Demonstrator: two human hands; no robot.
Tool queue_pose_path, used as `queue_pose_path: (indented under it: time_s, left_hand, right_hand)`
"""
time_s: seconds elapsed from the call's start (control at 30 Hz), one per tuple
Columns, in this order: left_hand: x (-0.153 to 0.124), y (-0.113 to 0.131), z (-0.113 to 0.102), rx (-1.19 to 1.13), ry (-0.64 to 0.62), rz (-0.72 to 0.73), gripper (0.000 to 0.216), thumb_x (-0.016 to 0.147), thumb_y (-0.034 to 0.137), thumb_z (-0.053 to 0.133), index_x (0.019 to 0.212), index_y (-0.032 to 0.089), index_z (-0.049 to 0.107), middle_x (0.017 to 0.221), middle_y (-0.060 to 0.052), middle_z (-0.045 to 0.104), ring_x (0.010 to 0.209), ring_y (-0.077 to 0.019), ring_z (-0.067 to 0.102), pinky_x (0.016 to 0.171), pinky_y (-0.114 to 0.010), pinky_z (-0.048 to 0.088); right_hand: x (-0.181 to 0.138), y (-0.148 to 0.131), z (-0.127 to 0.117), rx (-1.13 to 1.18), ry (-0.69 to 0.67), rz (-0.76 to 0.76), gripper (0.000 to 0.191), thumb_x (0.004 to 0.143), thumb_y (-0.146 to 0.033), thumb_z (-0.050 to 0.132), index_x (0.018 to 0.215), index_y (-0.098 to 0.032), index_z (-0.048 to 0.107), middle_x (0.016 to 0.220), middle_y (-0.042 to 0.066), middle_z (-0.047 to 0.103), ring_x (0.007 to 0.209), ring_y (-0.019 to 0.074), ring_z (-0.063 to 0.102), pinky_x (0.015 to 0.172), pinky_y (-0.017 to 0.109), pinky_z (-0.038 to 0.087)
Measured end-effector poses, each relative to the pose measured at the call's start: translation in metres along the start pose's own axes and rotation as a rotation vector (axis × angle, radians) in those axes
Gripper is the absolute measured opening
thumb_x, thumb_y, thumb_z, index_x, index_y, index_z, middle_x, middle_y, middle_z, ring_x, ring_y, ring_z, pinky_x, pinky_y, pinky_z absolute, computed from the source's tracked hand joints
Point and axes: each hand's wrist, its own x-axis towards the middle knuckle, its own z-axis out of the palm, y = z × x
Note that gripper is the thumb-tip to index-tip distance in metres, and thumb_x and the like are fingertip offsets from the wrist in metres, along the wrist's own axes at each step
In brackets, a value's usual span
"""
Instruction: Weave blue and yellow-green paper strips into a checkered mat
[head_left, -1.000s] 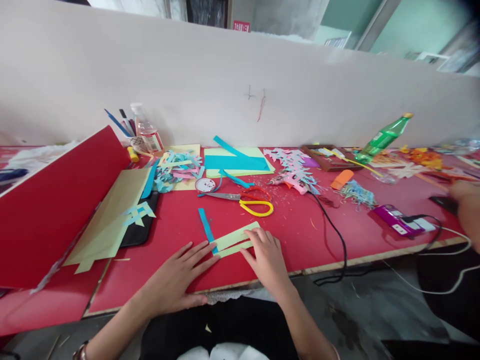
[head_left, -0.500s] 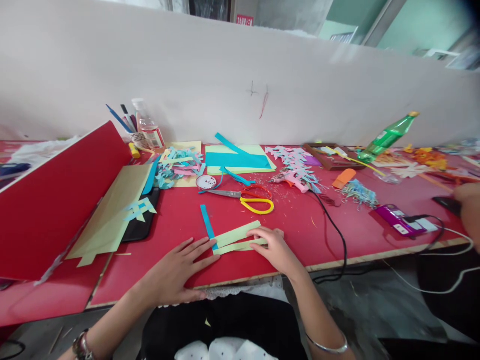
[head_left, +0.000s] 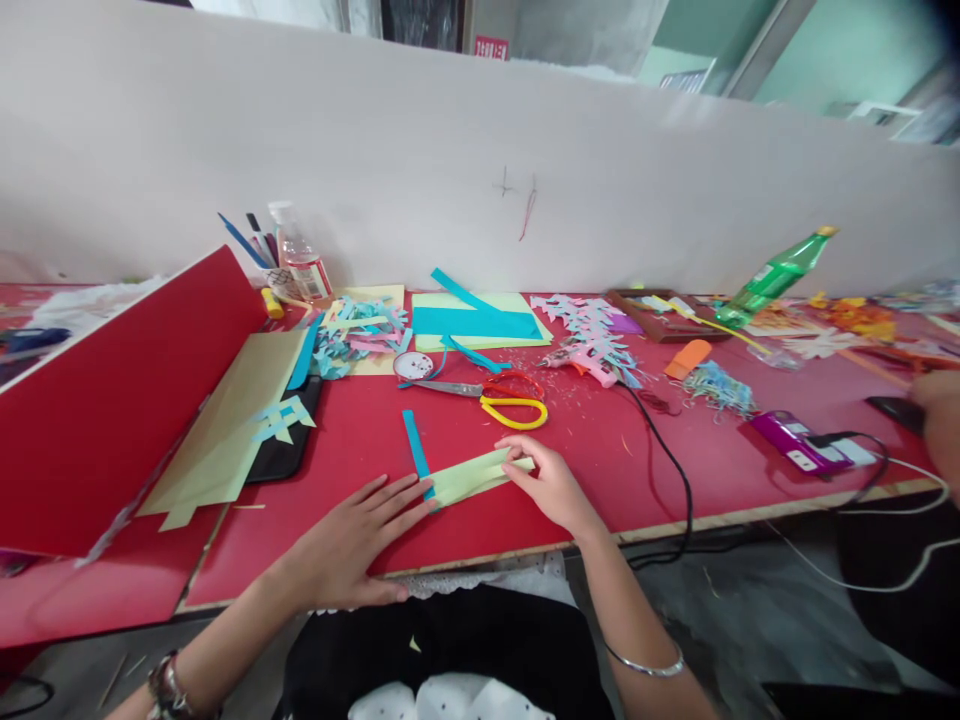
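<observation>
My left hand [head_left: 356, 545] lies flat on the table's front part, fingers spread, its fingertips on the left end of the pale yellow-green paper strips [head_left: 471, 478]. Beneath that end runs a narrow blue paper strip [head_left: 415, 440], slanting away from me. At the strips' right end, my right hand [head_left: 551, 488] is closed in a pinch on the paper, thumb and forefinger together. The two pale strips lie side by side and seem to touch or overlap. Just beyond are scissors [head_left: 514, 413] with a yellow and a red handle, blades pointing left.
A pink glue gun [head_left: 592, 365] with a black cord lies right of the scissors. Behind are paper sheets [head_left: 480, 343], cut scraps [head_left: 352, 345] and a green bottle [head_left: 780, 280]. A red board [head_left: 135, 400] leans at left; a purple power strip [head_left: 799, 440] and another person's arm are at right.
My right hand has drawn the nearer pale strip up against the farther one, closing the gap between them. My left hand has stayed in place.
</observation>
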Motion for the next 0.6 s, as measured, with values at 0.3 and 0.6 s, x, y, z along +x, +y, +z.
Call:
queue_pose_path:
  time_s: [0.3,0.6]
  left_hand:
    - [0.000,0.000,0.000,0.020,-0.026,-0.030,0.076,0.075,0.064,0.035,0.137,0.027,0.009,0.144,-0.003,0.013,0.130,-0.0234,0.018,0.106,-0.040,0.013]
    - [0.001,0.002,-0.002,0.032,-0.008,-0.037,0.071,0.077,0.061,0.035,0.136,0.028,0.012,0.144,-0.003,0.016,0.129,-0.0233,0.021,0.105,-0.041,0.015]
  right_hand:
    - [0.000,-0.007,-0.002,0.065,0.040,0.059,0.027,0.076,-0.026,0.048,0.102,-0.020,0.054,0.085,0.002,0.056,0.074,0.0133,0.054,0.064,0.024,0.044]
    - [0.017,-0.066,0.023,0.393,-0.075,-0.081,0.021,0.078,-0.023,0.048,0.098,-0.022,0.052,0.081,-0.002,0.050,0.059,0.0065,0.050,0.057,0.018,0.045]
